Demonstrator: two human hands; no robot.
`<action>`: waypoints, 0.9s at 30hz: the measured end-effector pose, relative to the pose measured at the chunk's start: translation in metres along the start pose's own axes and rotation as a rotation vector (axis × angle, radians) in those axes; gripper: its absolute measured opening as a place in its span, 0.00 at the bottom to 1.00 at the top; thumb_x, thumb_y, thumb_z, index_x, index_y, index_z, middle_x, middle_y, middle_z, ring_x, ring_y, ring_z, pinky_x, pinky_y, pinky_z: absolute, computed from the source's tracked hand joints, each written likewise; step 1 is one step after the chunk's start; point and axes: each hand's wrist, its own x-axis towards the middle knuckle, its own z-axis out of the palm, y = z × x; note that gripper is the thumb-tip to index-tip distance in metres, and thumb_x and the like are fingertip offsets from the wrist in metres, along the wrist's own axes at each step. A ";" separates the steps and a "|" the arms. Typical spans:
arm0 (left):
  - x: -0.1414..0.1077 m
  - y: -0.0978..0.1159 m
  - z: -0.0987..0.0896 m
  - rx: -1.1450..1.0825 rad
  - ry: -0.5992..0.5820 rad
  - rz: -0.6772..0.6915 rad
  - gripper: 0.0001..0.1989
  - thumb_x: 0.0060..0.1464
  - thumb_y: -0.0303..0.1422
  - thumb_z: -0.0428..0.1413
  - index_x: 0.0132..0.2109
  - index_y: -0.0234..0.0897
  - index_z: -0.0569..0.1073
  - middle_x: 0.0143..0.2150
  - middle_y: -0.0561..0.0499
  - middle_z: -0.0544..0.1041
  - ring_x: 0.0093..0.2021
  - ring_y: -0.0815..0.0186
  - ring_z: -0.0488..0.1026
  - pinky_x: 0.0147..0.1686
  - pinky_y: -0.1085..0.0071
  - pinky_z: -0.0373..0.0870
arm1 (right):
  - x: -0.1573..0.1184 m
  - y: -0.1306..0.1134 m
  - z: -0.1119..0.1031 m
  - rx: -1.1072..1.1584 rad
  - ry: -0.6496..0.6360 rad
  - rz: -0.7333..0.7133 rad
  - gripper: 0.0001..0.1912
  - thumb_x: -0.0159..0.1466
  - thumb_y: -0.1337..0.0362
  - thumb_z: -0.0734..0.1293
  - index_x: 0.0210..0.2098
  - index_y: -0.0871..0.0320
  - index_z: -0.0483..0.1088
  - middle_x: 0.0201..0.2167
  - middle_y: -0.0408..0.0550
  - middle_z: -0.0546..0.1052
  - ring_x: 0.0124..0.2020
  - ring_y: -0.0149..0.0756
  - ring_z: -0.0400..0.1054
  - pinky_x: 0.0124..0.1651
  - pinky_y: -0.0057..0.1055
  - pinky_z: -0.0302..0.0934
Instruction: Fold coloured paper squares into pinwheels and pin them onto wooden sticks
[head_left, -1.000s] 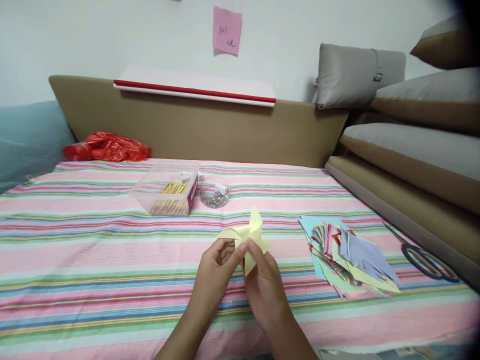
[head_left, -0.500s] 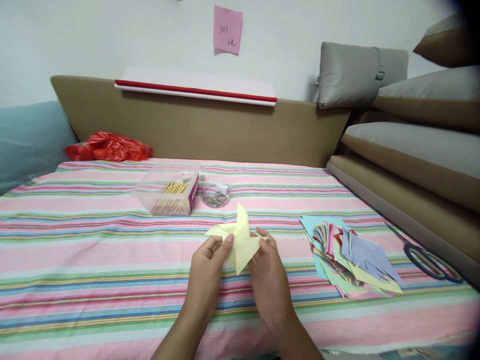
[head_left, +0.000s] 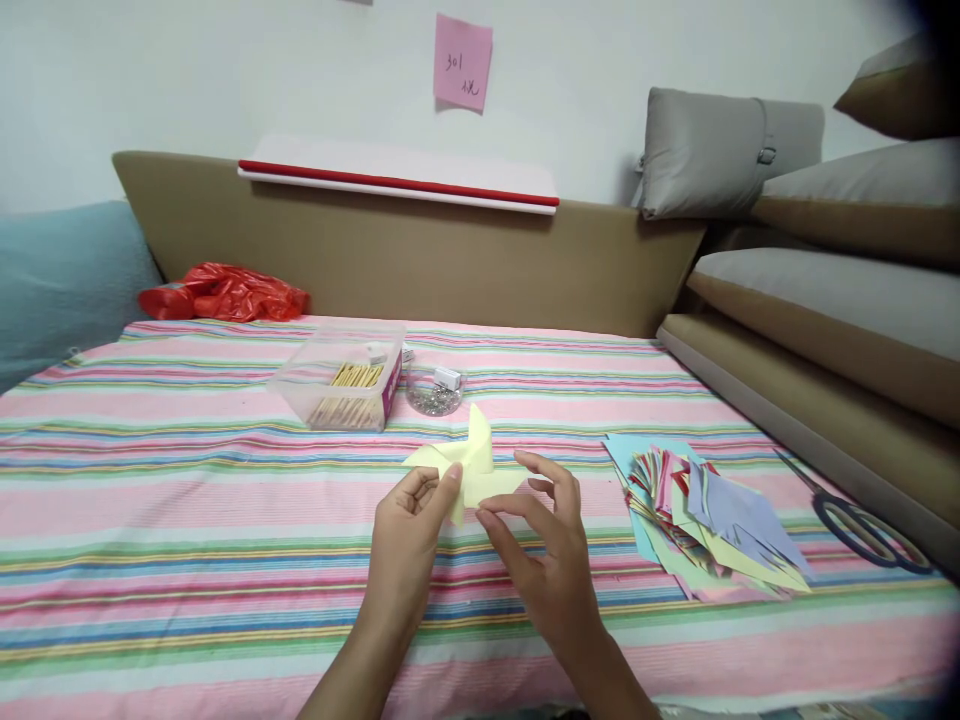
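A pale yellow paper pinwheel (head_left: 478, 462) is held up above the striped cloth, its folded blades spread out. My left hand (head_left: 409, 515) grips it near the centre, thumb on top and the other fingers curled behind. At the pinwheel's lower right edge, the thumb and index finger of my right hand (head_left: 544, 540) pinch the paper, while the remaining fingers are raised and bent. Beyond my hands lies a round clear dish (head_left: 435, 402) of small metal pins with a little white block in it.
A clear plastic box (head_left: 289, 398) of wooden sticks stands behind my left hand. To the right lie a pile of cut coloured paper (head_left: 739, 510) and dark-handled scissors (head_left: 862, 530). Stacked cushions (head_left: 847, 320) line the right side; a red plastic bag (head_left: 232, 295) sits at back left.
My right hand has shifted its hold from the right blade to the lower right edge, with its fingers raised. The pinwheel has turned slightly; my left hand still grips its centre.
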 end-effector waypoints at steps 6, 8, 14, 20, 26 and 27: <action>-0.005 0.002 0.003 0.095 -0.032 0.044 0.14 0.51 0.41 0.65 0.30 0.36 0.73 0.27 0.56 0.69 0.30 0.69 0.63 0.30 0.76 0.61 | 0.003 -0.001 0.002 0.136 0.032 0.225 0.06 0.65 0.58 0.69 0.34 0.51 0.78 0.53 0.51 0.67 0.60 0.48 0.60 0.61 0.48 0.54; -0.006 0.003 0.005 0.116 -0.046 0.039 0.14 0.51 0.41 0.65 0.29 0.36 0.73 0.26 0.57 0.69 0.29 0.70 0.63 0.30 0.76 0.61 | 0.003 -0.001 0.003 0.166 0.048 0.293 0.07 0.64 0.57 0.69 0.34 0.51 0.78 0.54 0.51 0.68 0.60 0.48 0.60 0.62 0.48 0.54; -0.007 0.003 0.007 0.116 -0.063 0.007 0.13 0.50 0.41 0.66 0.29 0.36 0.74 0.25 0.56 0.71 0.28 0.70 0.64 0.30 0.76 0.61 | 0.005 0.003 0.005 0.204 0.100 0.389 0.08 0.62 0.56 0.70 0.32 0.53 0.77 0.52 0.52 0.68 0.58 0.49 0.61 0.61 0.49 0.54; -0.009 0.003 0.006 0.131 -0.080 -0.007 0.14 0.52 0.41 0.66 0.30 0.36 0.74 0.27 0.56 0.71 0.30 0.70 0.66 0.31 0.77 0.62 | 0.006 0.001 0.005 0.207 0.109 0.394 0.07 0.61 0.57 0.71 0.31 0.54 0.76 0.50 0.51 0.69 0.57 0.48 0.62 0.59 0.45 0.56; -0.010 0.003 0.007 0.153 -0.101 0.002 0.14 0.51 0.41 0.66 0.30 0.35 0.75 0.27 0.56 0.72 0.30 0.70 0.67 0.32 0.77 0.63 | 0.007 0.001 0.005 0.203 0.117 0.384 0.07 0.60 0.58 0.71 0.29 0.55 0.75 0.49 0.51 0.68 0.56 0.47 0.63 0.58 0.44 0.56; -0.009 0.003 0.007 0.155 -0.103 0.004 0.14 0.51 0.41 0.66 0.30 0.35 0.75 0.27 0.56 0.72 0.30 0.69 0.67 0.32 0.76 0.63 | 0.007 0.001 0.005 0.202 0.117 0.385 0.07 0.60 0.58 0.71 0.30 0.55 0.75 0.49 0.51 0.68 0.56 0.46 0.63 0.58 0.44 0.56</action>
